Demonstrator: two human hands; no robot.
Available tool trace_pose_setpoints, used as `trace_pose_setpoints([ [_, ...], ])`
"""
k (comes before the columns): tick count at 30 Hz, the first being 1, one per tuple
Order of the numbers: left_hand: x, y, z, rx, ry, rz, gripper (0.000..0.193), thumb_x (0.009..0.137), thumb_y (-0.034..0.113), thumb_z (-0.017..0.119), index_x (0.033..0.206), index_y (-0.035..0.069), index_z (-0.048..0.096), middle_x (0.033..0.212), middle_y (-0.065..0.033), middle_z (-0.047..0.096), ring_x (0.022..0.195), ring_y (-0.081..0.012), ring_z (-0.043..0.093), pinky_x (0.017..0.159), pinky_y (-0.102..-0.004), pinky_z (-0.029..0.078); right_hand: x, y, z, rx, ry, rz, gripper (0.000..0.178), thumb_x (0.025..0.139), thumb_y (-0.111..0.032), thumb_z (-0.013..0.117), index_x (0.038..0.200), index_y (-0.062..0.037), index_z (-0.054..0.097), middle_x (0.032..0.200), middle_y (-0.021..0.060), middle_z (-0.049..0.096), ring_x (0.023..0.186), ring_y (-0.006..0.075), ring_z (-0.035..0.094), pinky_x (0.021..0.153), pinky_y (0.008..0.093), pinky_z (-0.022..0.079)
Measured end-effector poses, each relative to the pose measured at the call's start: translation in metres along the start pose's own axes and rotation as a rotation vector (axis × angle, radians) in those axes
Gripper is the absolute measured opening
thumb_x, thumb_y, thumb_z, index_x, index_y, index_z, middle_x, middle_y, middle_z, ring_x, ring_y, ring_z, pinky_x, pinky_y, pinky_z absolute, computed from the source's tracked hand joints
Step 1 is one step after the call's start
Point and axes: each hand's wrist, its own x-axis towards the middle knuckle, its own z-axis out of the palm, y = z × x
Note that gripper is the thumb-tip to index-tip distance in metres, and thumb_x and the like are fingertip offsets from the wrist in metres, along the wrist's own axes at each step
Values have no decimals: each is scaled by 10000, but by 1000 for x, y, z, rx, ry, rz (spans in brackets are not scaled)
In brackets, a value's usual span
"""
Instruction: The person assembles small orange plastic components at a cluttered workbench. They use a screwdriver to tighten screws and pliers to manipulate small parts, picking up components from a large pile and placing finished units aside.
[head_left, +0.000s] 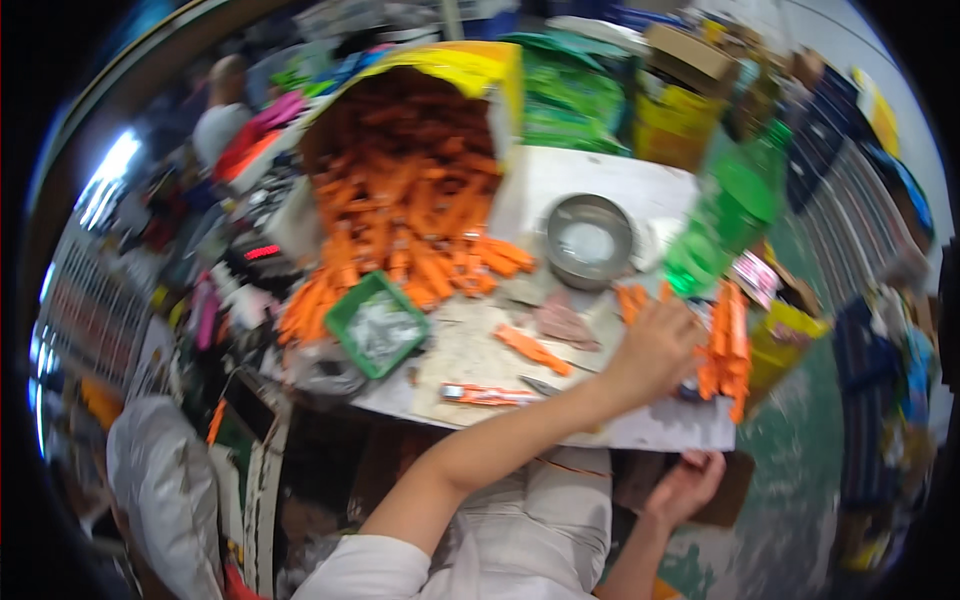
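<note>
My left hand [660,348] reaches across to the right side of the white work table, its fingers curled down among orange plastic pieces [632,300]. What is between the fingertips is blurred and hidden. More long orange pieces [728,340] are bunched upright beside it at the table's right edge. Just past the front right edge, my right hand [688,487] is held low, palm up, its fingers loosely bent and nothing visible in them. A single orange piece [533,350], an orange-and-white tube-like item [488,395] and a dark pointed tool [540,385] lie near my left forearm.
A large yellow bag [505,85] spills a heap of orange pieces [400,220] onto the table. A green tray [380,325] holds small clear parts. Near the back stand a metal bowl [590,242] and a tilted green bottle [735,205]. A yellow box [785,345] stands beyond the right edge.
</note>
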Motion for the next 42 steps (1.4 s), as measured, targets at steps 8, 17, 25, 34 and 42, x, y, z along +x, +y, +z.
trace_pose_setpoints([
  [8,-76,-49,-175,341,43,-187,290,704,153,748,977,112,659,1021,-61,583,1118,-286,489,935,-428,370,-11,-12,19,-195,-238,-78,209,948,-187,479,803,-40,454,760,30,411,712,117,393,702,266,371],
  [17,-149,-103,-298,688,-147,-463,119,715,156,721,804,84,691,908,-67,520,1023,-275,472,909,-424,355,-32,13,52,-228,-280,2,188,943,-170,489,814,-36,461,749,29,416,705,116,394,695,272,371],
  [25,-147,-129,-267,608,-302,-394,170,678,187,740,786,66,688,929,-68,519,1055,-256,457,919,-402,341,-51,18,73,-270,-397,17,184,936,-177,510,830,-32,474,742,21,415,699,112,391,676,267,365],
  [34,-151,-129,-265,785,-337,-300,176,705,190,721,794,42,686,945,-73,555,1055,-248,478,930,-411,341,-58,17,79,-290,-378,69,160,930,-164,513,837,-38,485,734,13,432,676,100,405,666,256,364],
  [42,-156,-36,-230,-1053,18,-871,213,864,180,637,955,-7,684,972,-61,562,1017,-177,494,925,-310,362,-112,15,139,-349,-810,-8,67,849,-60,577,820,-2,561,769,70,547,705,140,491,654,252,400],
])
